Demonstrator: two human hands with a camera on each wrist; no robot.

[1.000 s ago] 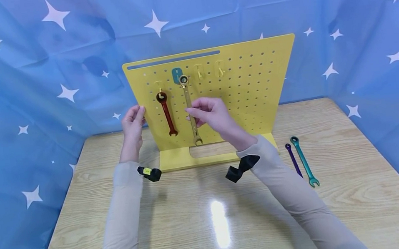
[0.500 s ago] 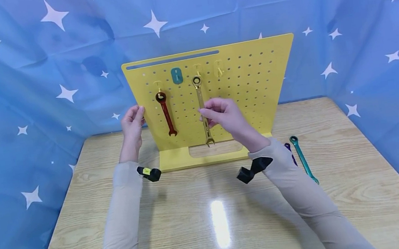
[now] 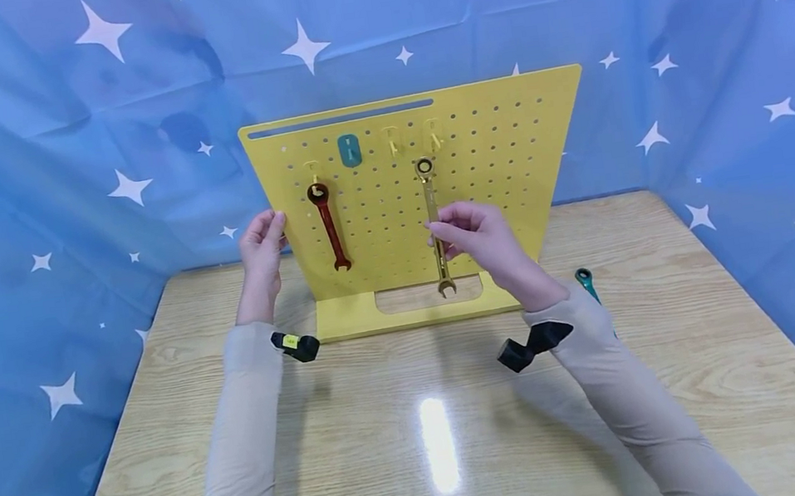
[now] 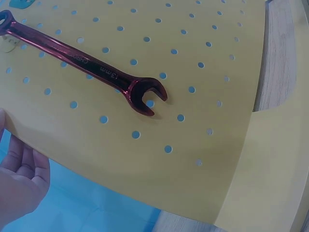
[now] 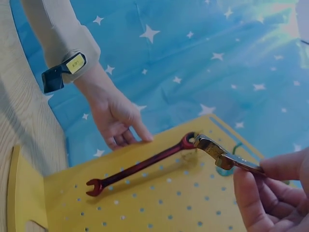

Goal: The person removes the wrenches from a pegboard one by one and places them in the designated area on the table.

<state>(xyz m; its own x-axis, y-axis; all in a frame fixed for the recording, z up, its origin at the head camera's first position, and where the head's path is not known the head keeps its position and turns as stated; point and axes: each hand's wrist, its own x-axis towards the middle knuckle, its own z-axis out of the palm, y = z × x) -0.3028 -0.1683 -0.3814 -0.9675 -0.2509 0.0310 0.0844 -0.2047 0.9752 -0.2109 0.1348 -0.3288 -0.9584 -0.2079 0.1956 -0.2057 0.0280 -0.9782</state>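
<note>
A yellow pegboard (image 3: 381,237) stands on the table, its left edge pinched between the thumb and fingers of my left hand (image 3: 260,249). My right hand (image 3: 483,241) pinches a gold combination wrench (image 3: 428,194) by its shank, ring end up and open end down. That wrench is in front of the board, below the rightmost hook and apart from it. On the leftmost hook hangs a red wrench (image 3: 330,227), which the left wrist view shows close up, its open jaw lying against the perforated face. The right wrist view has the gold wrench's ring end (image 5: 207,145) edge-on.
A teal hook (image 3: 350,151) and two yellow hooks (image 3: 392,144) sit on the board bearing nothing. At right on the wooden table (image 3: 707,308) lies a teal wrench (image 3: 585,279), partly behind my right sleeve. Blue star-patterned cloth (image 3: 397,13) surrounds the table.
My right hand has carried the gold wrench rightward and slightly down, from in front of the teal hook past the yellow ones. My sleeve now hides the purple wrench. The left hand stays put.
</note>
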